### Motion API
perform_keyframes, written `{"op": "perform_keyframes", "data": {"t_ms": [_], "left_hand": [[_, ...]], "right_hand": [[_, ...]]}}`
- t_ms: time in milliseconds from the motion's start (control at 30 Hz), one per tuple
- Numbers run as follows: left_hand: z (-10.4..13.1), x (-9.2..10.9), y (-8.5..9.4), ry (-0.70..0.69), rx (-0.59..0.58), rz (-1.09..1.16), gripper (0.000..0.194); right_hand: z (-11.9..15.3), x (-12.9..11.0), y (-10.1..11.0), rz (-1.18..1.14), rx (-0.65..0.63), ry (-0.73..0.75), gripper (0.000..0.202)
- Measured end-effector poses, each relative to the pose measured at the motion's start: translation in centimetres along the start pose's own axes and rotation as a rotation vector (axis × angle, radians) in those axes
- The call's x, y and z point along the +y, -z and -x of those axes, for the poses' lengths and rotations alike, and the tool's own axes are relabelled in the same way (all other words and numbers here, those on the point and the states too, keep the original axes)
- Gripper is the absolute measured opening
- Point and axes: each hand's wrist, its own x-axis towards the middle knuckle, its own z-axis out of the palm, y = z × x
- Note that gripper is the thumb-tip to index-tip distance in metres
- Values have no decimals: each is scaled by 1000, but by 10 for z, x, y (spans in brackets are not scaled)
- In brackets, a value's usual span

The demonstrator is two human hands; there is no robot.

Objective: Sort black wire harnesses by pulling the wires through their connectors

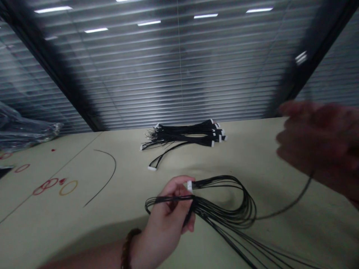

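A bundle of thin black wires (224,209) is pinched in my left hand (171,216), near the centre bottom. The wires loop to the right of the fingers, and loose ends trail toward the lower right. A white connector (190,185) at the end of the looped wires shows by my left fingertips. My right hand (316,138), raised at the right and blurred by motion, has its fingers closed. One black wire runs from the bundle up to my right hand and appears to be held in it.
Behind my hands lies a pile of black wires with white connectors (187,133). A single wire (114,164), red bands (46,185) and a yellow band (68,188) are at the left. Clear plastic bags (25,129) sit farther left, and a window with blinds (179,67) borders the table (117,228).
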Motion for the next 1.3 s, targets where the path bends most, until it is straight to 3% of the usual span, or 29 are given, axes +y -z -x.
{"op": "perform_keyframes", "data": {"t_ms": [67, 133, 233, 400, 800, 1000, 1200, 1267, 1300], "left_hand": [[0, -3, 0, -31, -29, 36, 20], [1, -5, 1, -60, -67, 85, 19], [2, -6, 2, -109, -137, 153, 17], [3, -8, 4, -150, -187, 180, 17], [5, -5, -1, -135, -183, 68, 10], [7, -4, -2, -104, -217, -19, 20], [-1, -3, -1, -37, -39, -37, 18], [-4, -2, -1, -21, 20, -33, 19], [-5, -1, 0, -15, 38, -23, 20]], "right_hand": [[6, -17, -16, -304, -327, -127, 33], [15, -30, -34, -246, -426, -155, 18], [28, -39, -53, 16, -302, -30, 15], [36, -34, -57, 92, -182, 67, 15], [36, -33, -55, 76, -267, 60, 15], [34, -32, -65, 99, -297, 132, 16], [36, -29, -48, 380, -117, 234, 16], [48, -20, -37, 518, -154, 235, 17], [56, -14, -33, 589, -234, 247, 17]]}}
